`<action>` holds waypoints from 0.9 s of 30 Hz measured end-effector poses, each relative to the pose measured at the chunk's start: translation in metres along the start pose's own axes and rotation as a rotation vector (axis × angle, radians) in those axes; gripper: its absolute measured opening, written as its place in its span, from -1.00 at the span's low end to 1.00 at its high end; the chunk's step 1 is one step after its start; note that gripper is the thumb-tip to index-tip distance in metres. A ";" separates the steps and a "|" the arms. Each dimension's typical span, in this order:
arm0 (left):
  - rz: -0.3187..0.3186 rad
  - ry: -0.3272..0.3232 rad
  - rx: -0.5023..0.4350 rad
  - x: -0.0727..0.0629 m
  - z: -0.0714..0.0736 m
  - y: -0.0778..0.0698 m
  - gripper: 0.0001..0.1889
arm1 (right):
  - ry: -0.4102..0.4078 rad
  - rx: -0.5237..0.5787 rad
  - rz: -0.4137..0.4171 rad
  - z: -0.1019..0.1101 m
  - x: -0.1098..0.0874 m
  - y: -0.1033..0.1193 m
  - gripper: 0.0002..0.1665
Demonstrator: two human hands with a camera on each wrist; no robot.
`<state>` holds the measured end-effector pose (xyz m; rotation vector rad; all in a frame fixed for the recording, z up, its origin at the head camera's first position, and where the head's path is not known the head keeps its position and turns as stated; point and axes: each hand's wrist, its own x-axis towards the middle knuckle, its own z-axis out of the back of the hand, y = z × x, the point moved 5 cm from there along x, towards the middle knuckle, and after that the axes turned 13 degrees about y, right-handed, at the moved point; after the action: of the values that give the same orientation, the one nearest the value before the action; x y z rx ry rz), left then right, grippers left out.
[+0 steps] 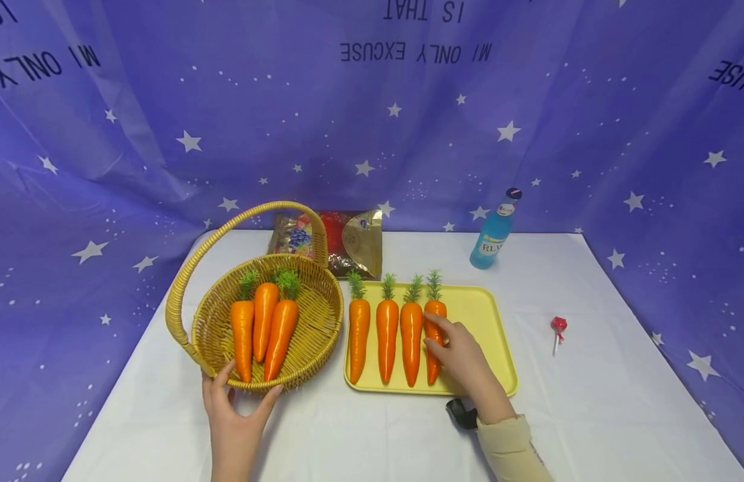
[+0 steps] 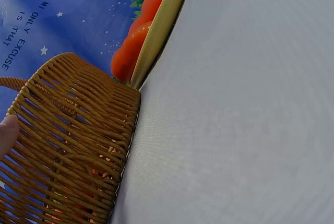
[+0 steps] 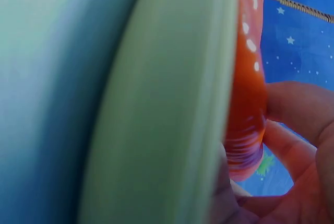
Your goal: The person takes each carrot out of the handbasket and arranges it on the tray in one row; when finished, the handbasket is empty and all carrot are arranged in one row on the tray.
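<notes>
My left hand holds the near rim of a wicker basket, its fingers over the edge. In the left wrist view a fingertip lies against the basket's woven side. Three orange carrots with green tops lie inside. To the right, several more carrots lie side by side on a yellow tray. Around the rightmost carrot my right hand has its thumb and fingers. The right wrist view shows its fingers against that carrot, past the tray's edge.
Behind the basket and tray lies a shiny gold and red package. A blue bottle stands at the back right. On the white table's right side is a red lollipop. The basket's tall handle arches over its left side. Starry purple cloth hangs behind.
</notes>
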<state>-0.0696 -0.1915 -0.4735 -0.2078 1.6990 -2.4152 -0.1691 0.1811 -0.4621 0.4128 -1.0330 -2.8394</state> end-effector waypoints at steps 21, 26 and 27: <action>0.003 0.003 -0.001 0.000 0.000 -0.001 -0.03 | 0.022 -0.017 -0.032 -0.011 0.002 0.015 -0.37; -0.001 0.000 -0.005 0.000 0.001 -0.001 -0.04 | 0.018 -0.032 -0.039 -0.011 0.001 0.012 -0.27; -0.001 0.000 -0.007 0.000 0.001 -0.001 -0.05 | 0.016 -0.034 -0.037 -0.011 0.001 0.012 -0.25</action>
<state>-0.0695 -0.1916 -0.4722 -0.2100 1.7087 -2.4101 -0.1670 0.1653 -0.4625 0.4561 -0.9831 -2.8764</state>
